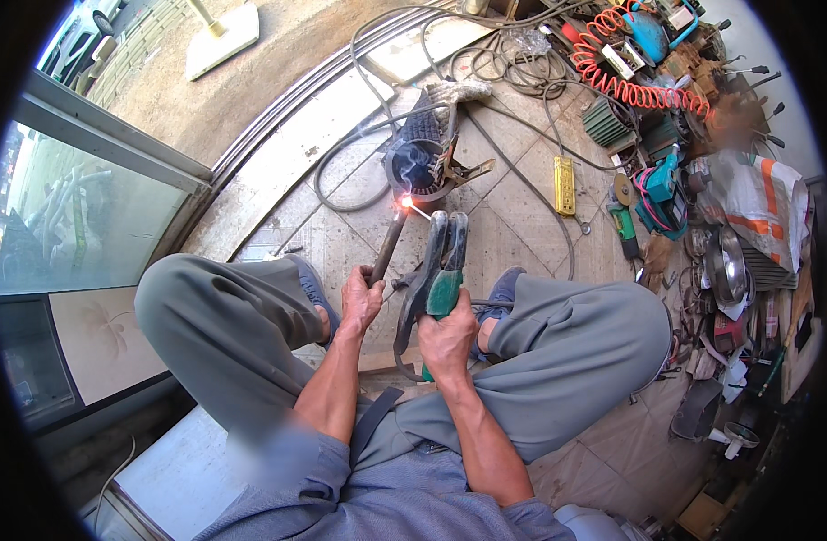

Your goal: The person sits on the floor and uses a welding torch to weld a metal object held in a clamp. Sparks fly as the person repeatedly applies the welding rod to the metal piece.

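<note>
Two hands [363, 302] [448, 341], rod [390, 243] at ring edge [429, 193], tiles [511, 227] alongside

Between your left hand [361, 305] and your right hand [448, 343] there is a narrow gap, with the electrode holder [436, 266] on its right side and the metal rod [389, 242] on its left. The bright arc [406, 203] and metal ring [428, 196] close its far end. To your left, you have bare tiles [337, 236] in front of your shoe [311, 287], up to a cable loop [343, 210]. To your right, open floor separates the holder from the yellow power strip [565, 187], though a loose cable [571, 252] crosses it; farther right, the angle grinder [624, 224] blocks you.
</note>
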{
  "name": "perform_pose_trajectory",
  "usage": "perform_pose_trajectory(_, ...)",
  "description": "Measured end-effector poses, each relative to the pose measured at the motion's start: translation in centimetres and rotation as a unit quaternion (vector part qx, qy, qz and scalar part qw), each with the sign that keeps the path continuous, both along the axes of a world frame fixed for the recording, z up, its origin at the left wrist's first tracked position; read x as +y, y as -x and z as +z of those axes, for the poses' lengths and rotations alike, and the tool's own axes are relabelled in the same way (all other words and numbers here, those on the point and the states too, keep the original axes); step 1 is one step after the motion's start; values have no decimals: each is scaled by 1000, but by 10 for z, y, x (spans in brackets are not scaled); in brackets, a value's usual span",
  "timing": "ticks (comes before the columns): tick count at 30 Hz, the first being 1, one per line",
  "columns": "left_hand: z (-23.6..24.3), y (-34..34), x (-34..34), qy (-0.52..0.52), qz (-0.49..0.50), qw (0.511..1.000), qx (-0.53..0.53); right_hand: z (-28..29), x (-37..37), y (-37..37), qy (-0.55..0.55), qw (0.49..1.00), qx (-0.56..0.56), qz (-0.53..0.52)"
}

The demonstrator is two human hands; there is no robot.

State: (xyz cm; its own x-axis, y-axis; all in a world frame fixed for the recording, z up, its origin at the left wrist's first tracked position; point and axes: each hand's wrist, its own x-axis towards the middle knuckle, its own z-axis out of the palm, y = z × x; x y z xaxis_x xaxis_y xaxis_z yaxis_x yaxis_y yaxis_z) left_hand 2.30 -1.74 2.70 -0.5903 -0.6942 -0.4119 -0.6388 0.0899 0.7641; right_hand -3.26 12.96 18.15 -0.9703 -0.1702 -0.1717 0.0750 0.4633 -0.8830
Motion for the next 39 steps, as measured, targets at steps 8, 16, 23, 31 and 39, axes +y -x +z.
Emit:
perform_pose_trajectory(8, -5, -1, 0, -1, 2, 1000, 6, 0, -1, 1, -5, 1000, -7, -4)
perform_pose_trajectory(16, -3, -1, -1, -9, 6, 1000, -1, -2, 0, 1, -17, 1000, -8, 7)
perform_pose_trajectory(23, 10, 6, 2, -29, -7, 1000, 9, 9, 0, 4, -1, 998, -61, 12)
perform_pose_trajectory(31, -35, -5, 0, 56, -8, 998, 15, 1, 0, 1, -53, 998, -25, 26)
perform_pose_trajectory(39, -21, -8, -4, -1, -14, 999, 34, -13, 4, 1, -8, 1000, 22, -6)
